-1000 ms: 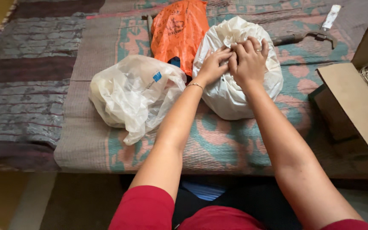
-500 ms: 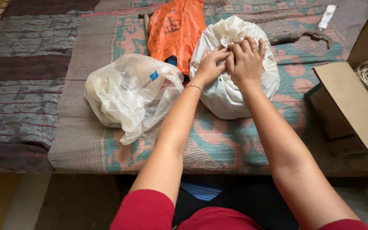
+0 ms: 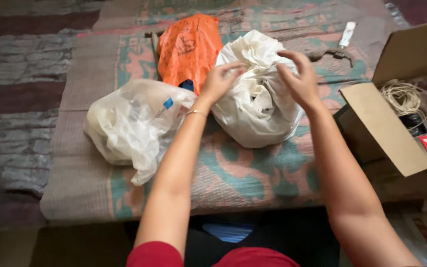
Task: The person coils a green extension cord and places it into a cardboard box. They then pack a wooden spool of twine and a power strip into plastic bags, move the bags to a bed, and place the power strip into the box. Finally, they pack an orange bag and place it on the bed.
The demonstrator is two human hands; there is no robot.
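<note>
Cardboard box (image 3: 386, 131) holds coiled cord (image 3: 405, 97). White bag (image 3: 255, 96) sits between left hand (image 3: 219, 79) and right hand (image 3: 300, 79), both spread, fingers loose.

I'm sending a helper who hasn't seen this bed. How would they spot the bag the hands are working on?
On the patterned pink-and-teal quilt, three plastic bags sit in a cluster left of the open cardboard box. Take the full, rounded, opaque white plastic bag between the left hand and right hand. Its neighbours are a flat orange plastic bag behind and a see-through crumpled plastic bag to its left.
</note>
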